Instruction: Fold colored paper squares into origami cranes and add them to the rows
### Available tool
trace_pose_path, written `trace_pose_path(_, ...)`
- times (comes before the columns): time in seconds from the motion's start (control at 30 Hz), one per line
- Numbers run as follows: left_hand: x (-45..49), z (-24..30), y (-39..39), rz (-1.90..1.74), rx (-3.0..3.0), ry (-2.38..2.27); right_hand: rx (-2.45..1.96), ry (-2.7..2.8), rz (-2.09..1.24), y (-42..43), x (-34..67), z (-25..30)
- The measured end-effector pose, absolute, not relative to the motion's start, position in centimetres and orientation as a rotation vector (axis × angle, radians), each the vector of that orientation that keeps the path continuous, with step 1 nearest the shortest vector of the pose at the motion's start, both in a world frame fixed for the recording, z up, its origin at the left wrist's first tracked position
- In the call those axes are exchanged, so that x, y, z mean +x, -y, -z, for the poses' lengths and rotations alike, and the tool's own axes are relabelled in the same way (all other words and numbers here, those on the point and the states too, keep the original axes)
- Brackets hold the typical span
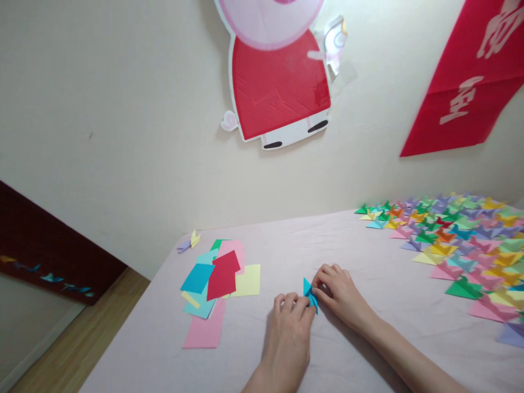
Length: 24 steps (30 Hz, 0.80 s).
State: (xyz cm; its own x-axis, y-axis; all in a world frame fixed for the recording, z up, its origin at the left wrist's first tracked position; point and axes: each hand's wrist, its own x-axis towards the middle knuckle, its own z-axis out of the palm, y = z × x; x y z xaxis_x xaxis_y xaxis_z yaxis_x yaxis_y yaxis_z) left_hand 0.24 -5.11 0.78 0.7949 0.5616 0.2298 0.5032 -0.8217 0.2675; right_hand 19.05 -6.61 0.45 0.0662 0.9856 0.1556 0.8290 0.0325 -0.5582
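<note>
A small piece of folded blue paper (310, 297) stands between my two hands near the front middle of the cloth-covered table. My left hand (290, 322) grips its lower left side, fingers curled and closed. On the upper right side, my right hand (338, 289) pinches the same paper between thumb and forefinger. Pointed, triangular flaps show on the paper; its lower part is partly hidden by my left fingers.
Left of my hands lies a loose pile of coloured paper sheets (224, 275). Rows of folded paper birds (464, 286) cover the table's right side. Two folded pieces, one a yellow paper bird (195, 238), sit at the far left corner. A wall rises behind the table (135, 349).
</note>
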Motion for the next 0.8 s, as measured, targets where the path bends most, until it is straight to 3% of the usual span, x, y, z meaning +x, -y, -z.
trace_pose_path(0.8, 0.5, 0.6, 4.9, -0.514, 2.946, -0.747, -1.832, 1.824, -0.314, 6.7, 18.5, -0.1)
